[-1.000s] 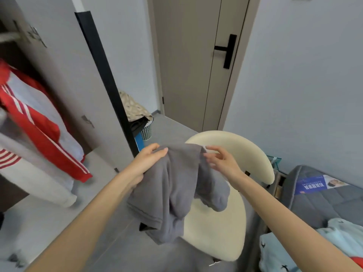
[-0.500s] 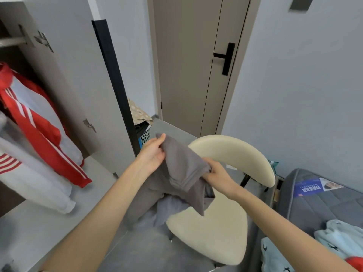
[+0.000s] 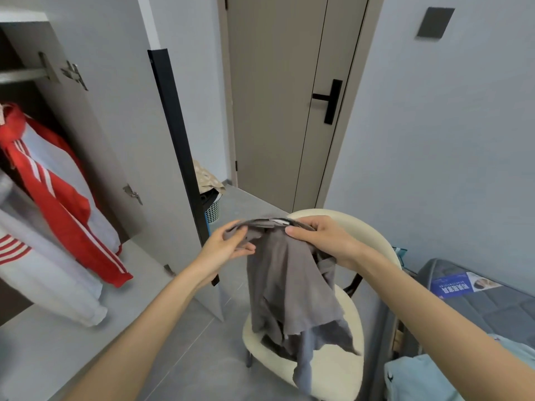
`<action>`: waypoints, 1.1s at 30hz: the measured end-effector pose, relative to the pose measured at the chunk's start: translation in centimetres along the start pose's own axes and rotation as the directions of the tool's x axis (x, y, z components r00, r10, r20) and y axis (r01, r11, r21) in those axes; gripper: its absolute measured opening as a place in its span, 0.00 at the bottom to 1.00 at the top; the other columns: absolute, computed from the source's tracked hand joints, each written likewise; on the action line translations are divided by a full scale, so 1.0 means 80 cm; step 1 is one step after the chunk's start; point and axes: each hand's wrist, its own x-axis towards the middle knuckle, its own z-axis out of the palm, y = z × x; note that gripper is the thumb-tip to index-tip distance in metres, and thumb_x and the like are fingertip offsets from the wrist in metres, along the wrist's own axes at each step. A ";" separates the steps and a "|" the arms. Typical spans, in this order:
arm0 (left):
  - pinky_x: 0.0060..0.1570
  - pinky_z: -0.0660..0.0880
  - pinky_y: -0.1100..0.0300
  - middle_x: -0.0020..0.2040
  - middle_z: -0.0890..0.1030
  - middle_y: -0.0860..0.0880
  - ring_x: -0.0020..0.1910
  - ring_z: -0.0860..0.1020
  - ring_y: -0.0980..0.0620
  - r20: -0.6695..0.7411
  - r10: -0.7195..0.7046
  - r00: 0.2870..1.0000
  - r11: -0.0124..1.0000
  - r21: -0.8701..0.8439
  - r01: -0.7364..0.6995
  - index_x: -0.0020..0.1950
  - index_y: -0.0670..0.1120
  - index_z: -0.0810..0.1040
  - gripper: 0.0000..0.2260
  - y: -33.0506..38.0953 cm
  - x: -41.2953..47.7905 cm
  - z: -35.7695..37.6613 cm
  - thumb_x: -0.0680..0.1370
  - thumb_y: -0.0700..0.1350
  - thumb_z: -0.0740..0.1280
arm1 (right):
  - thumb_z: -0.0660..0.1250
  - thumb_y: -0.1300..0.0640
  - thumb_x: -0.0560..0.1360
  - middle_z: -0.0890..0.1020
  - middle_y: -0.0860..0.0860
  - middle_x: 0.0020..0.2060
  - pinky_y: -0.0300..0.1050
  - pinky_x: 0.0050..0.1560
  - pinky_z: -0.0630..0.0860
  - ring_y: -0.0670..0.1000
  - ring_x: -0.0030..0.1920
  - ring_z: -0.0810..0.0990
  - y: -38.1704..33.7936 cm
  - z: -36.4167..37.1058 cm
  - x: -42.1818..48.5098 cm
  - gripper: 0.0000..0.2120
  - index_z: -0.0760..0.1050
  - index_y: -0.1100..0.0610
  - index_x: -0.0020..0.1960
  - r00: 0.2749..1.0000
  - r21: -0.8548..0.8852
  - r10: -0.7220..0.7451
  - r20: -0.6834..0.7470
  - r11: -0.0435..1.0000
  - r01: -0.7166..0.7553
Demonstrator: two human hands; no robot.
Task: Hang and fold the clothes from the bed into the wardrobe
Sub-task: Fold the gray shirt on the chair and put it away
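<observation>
- A grey shirt (image 3: 289,285) is held up by its neckline above the cream chair (image 3: 373,238). A white label shows at the collar, and the crumpled body hangs down onto the chair's seat.
- One end of the collar is pinched by the left hand (image 3: 228,248), just left of the chair's backrest, with the fingers curled over the cloth and the thumb beneath.
- The other end is gripped by the right hand (image 3: 321,240), just in front of the backrest, with the fingers curled over the collar edge and the thumb pressed on the front.
- The step in hand is judged to be sorting the shirt out by its collar. Neither hanging nor folding is done yet.
- The next move is judged to call for the shoulders to be found and the cloth shaken flat. No hanger is seen.
- An open wardrobe (image 3: 110,125) stands left of the chair, with a red-and-white jacket (image 3: 55,180) hung inside.
- A bed (image 3: 492,308) lies right of the chair with a pale blue garment (image 3: 419,380) on it, so more clothes are judged to remain.
- A closed door (image 3: 275,96) is seen behind the chair.
</observation>
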 end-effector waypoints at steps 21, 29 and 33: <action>0.56 0.72 0.52 0.45 0.77 0.43 0.53 0.75 0.44 -0.257 0.209 0.944 0.821 0.571 -0.026 0.47 0.43 0.80 0.10 0.002 0.035 -0.043 0.81 0.45 0.62 | 0.65 0.41 0.76 0.76 0.58 0.36 0.45 0.40 0.68 0.52 0.39 0.74 0.034 -0.066 -0.038 0.25 0.75 0.66 0.47 0.956 -0.328 0.089 -0.278 0.927 -0.182; 0.50 0.68 0.58 0.52 0.79 0.50 0.54 0.76 0.48 -0.305 0.363 0.880 0.820 0.553 -0.146 0.58 0.45 0.77 0.10 -0.024 0.018 -0.044 0.82 0.41 0.57 | 0.72 0.56 0.71 0.77 0.51 0.41 0.47 0.44 0.70 0.55 0.44 0.75 0.038 -0.086 -0.044 0.10 0.73 0.58 0.46 0.993 -0.699 -0.059 -0.105 0.715 -0.032; 0.50 0.69 0.58 0.55 0.79 0.48 0.52 0.75 0.52 -0.263 0.650 0.713 0.629 0.713 -0.310 0.59 0.44 0.75 0.11 -0.010 0.004 -0.020 0.83 0.41 0.56 | 0.64 0.61 0.78 0.70 0.47 0.35 0.43 0.40 0.62 0.45 0.37 0.70 0.039 -0.086 -0.062 0.14 0.67 0.50 0.36 0.914 -0.682 -0.306 -0.265 0.729 0.047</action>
